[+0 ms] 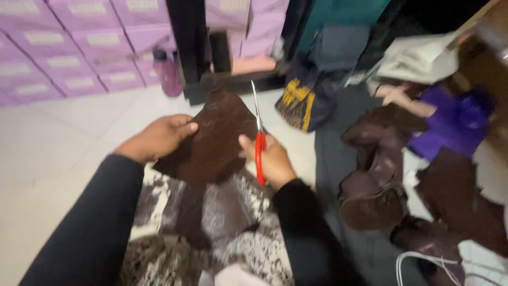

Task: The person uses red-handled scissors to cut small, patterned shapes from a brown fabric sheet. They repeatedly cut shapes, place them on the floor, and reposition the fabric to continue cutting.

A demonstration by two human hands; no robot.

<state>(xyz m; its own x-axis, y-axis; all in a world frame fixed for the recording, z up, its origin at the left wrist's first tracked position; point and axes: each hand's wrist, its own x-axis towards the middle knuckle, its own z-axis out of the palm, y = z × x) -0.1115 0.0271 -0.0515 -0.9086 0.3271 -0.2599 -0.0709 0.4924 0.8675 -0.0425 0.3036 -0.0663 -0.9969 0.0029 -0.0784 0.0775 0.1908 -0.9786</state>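
My left hand grips the left edge of a dark brown piece of leather held up in front of me. My right hand pinches the leather's right edge and also holds red-handled scissors, blades pointing up and away. Both arms wear black sleeves. Below the leather, more brown and white patterned pieces lie on my lap.
Stacked lilac boxes line the back left wall, with a purple bottle beside a black post. Brown leather scraps and a purple cloth lie on the right. A dark bag stands behind. White cord lies at lower right.
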